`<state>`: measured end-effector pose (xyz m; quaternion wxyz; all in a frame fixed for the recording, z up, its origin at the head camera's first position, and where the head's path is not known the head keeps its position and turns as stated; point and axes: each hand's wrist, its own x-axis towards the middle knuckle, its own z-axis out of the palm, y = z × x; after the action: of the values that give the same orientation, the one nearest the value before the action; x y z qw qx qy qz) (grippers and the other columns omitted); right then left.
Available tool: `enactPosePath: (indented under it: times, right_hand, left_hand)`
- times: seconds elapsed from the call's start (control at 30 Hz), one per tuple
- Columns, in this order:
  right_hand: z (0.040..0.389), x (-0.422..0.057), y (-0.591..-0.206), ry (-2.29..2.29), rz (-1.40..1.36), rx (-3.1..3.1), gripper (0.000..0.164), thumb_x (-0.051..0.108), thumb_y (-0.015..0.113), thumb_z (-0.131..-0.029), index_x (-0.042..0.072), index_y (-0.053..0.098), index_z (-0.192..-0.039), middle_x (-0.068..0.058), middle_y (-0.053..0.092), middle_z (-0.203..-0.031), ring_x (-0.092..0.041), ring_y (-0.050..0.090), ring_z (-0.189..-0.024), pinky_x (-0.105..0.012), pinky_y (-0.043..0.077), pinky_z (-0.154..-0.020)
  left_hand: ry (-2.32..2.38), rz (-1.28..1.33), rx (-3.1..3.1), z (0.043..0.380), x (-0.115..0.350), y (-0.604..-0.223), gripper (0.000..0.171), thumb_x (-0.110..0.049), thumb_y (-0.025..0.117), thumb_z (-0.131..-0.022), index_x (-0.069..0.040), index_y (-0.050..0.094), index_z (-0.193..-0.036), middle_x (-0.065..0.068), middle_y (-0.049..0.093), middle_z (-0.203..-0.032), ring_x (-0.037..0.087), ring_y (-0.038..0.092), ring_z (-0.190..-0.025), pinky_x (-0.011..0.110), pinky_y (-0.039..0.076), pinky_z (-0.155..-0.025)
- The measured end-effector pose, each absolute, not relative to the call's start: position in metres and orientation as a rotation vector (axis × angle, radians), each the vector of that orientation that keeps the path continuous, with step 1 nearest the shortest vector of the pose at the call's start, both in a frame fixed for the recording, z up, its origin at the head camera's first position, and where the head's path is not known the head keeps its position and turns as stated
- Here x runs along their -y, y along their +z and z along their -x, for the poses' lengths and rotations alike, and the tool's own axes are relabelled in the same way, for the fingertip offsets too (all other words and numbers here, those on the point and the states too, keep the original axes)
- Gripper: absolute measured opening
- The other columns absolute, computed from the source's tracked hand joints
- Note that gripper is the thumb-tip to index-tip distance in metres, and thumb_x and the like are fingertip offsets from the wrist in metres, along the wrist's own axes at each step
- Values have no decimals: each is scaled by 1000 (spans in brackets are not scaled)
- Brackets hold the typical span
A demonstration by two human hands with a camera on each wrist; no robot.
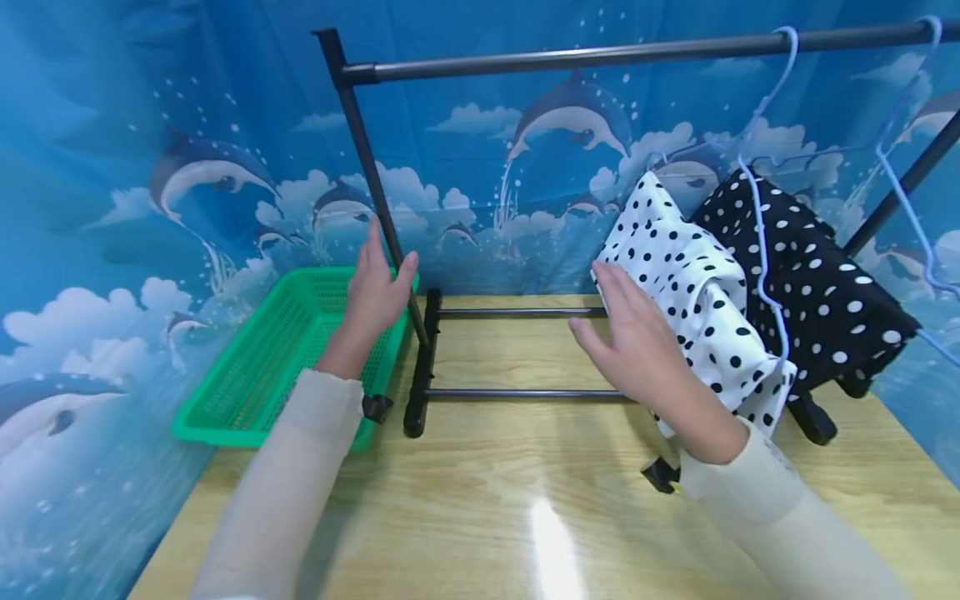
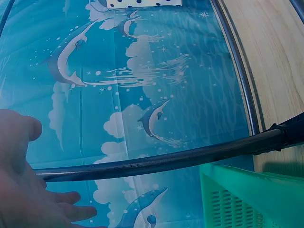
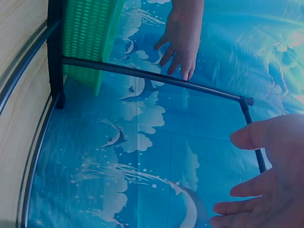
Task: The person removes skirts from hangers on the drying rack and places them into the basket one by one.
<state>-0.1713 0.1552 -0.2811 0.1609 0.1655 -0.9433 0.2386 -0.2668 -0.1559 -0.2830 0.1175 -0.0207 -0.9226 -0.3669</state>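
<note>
My left hand [image 1: 377, 287] is raised with its fingers extended, right beside the left post [image 1: 367, 158] of a black clothes rack. In the left wrist view, the same hand [image 2: 23, 175] overlaps that post, thumb and fingers spread apart. My right hand [image 1: 637, 337] reaches forward with straight fingers, its fingertips over the left edge of a white cloth with black dots [image 1: 705, 283]. This cloth hangs on a light blue hanger [image 1: 759, 208]. Behind it to the right, a black cloth with white dots [image 1: 817, 292] hangs on another blue hanger [image 1: 907, 192]. Neither hand grips anything.
A green plastic basket [image 1: 197, 417] stands on the wooden table [image 1: 480, 500], left of the rack. The rack's top bar [image 1: 570, 58] spans the back, with two thin lower bars near the tabletop. A blue dolphin-print curtain [image 1: 480, 125] lies behind everything.
</note>
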Motion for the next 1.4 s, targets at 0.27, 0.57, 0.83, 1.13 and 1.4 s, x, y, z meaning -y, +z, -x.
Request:
enactPosePath:
  times: [0.27,0.57,0.83,1.13,1.4]
  right_hand:
    - [160,-156,-269,586,-526,2669,71,33,54,-99,0,22,-152,-23,25,-155,-41,23,-142,-59,20,-112]
    - [161,-162,-258,412,-522,2727,74,33,58,-97,-3,23,-151,-26,29,-152,-43,27,-140,-58,22,-112]
    - [160,-172,-242,329,-461,2791,74,32,57,-96,-5,22,-150,-26,25,-154,-44,24,-141,-58,20,-112]
    - [161,-180,-232,271,-433,2866,75,37,51,-99,-4,17,-152,-28,23,-153,-44,20,-142,-58,17,-113]
    - [163,-194,-225,189,-369,2891,77,37,52,-98,-5,15,-152,-29,25,-152,-44,22,-140,-57,19,-113]
  left_hand:
    - [-1067,33,2683,268,156,-280,78,-54,38,-99,-36,-15,-153,9,8,-162,36,19,-145,62,24,-109]
    - [-1182,18,2678,276,156,-272,77,-58,37,-98,-39,-15,-152,1,-4,-163,32,11,-147,59,21,-112]
    - [-1273,4,2687,280,162,-268,79,-57,37,-98,-32,-14,-154,4,-6,-163,32,8,-148,59,19,-113]
    - [-1335,48,2686,287,162,-264,80,-56,38,-98,-27,-11,-155,8,1,-163,30,10,-148,56,20,-113]
    - [-1384,-18,2697,294,162,-259,80,-57,38,-98,-23,-6,-156,8,4,-163,28,9,-148,54,19,-115]
